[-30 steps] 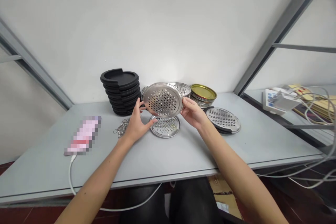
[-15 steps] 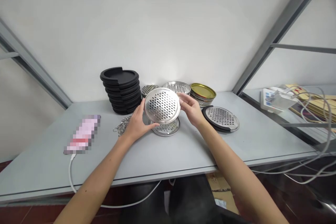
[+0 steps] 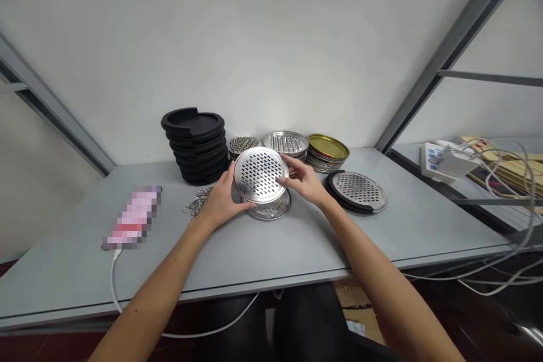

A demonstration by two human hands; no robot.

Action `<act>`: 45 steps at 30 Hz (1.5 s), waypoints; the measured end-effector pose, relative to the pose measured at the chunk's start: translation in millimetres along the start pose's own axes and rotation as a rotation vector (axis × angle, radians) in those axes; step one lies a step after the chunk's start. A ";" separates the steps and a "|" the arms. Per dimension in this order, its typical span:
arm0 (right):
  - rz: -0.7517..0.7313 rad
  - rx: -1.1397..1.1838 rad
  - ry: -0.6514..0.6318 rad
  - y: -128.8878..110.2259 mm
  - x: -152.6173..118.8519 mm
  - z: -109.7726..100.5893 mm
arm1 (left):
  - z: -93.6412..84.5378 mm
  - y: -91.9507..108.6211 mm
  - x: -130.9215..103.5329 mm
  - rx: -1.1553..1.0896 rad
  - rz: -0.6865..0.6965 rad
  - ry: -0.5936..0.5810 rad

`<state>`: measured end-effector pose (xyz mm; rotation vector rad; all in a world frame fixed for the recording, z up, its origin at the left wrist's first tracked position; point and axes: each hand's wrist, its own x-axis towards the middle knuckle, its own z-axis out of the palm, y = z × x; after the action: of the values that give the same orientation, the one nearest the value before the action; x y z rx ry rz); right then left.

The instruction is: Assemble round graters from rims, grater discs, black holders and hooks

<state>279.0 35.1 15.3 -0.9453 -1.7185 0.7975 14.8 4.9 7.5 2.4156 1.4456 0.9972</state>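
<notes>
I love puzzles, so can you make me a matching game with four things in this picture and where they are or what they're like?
Things:
1. gold disc
2. small metal loops
3. black stack
4. right hand

Clues:
A. touching the right side of the raised metal disc
B. the tallest pile here
C. on top of a silver-rimmed pile
D. right beside the left hand

Pairs: 1-C, 2-D, 3-B, 4-A

At frame centre, a grater plate (image 3: 259, 175) between the left hand (image 3: 219, 201) and right hand (image 3: 305, 182) partly covers another plate (image 3: 274, 210) on the table (image 3: 305, 243). Behind stand, left to right, a holder stack (image 3: 198, 153), two plate stacks (image 3: 285, 142) and a lid stack (image 3: 328, 148). A phone (image 3: 133, 218) lies lower left.
</notes>
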 end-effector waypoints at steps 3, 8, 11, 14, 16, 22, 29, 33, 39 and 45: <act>-0.061 -0.048 -0.052 -5.7 -2.3 -4.9 | 0.6 -0.8 0.1 -0.002 0.006 0.016; -0.103 -0.015 -0.190 -7.1 -5.3 -15.5 | -1.4 0.1 0.3 -0.033 0.037 0.034; -0.098 -0.018 -0.200 -5.1 -5.9 -18.3 | -2.0 1.2 0.1 -0.052 0.034 0.037; -0.105 -0.023 -0.186 -4.8 -5.8 -18.5 | -2.5 2.7 0.2 -0.071 0.032 0.037; -0.109 -0.028 -0.188 -5.3 -5.5 -18.5 | -3.4 4.3 0.6 -0.089 0.039 0.043; -0.114 -0.035 -0.199 -2.4 -5.5 -19.2 | -6.7 9.7 1.8 -0.125 0.008 0.006; 0.001 0.014 -0.251 1.6 -6.4 -18.0 | -7.4 9.1 2.4 -0.171 -0.083 -0.052; 0.015 -0.050 -0.264 1.6 -7.9 -18.4 | -7.3 6.7 1.3 -0.137 -0.116 -0.135; -0.011 -0.199 -0.344 5.8 -9.7 -20.3 | -5.4 5.0 -1.2 -0.061 -0.111 -0.283; 0.009 -0.346 -0.400 8.9 -11.3 -18.9 | -6.1 8.0 -1.5 -0.063 -0.035 -0.298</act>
<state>301.5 31.1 8.6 -1.0741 -2.2541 0.7425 16.5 -1.7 15.1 2.3622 1.3258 0.6307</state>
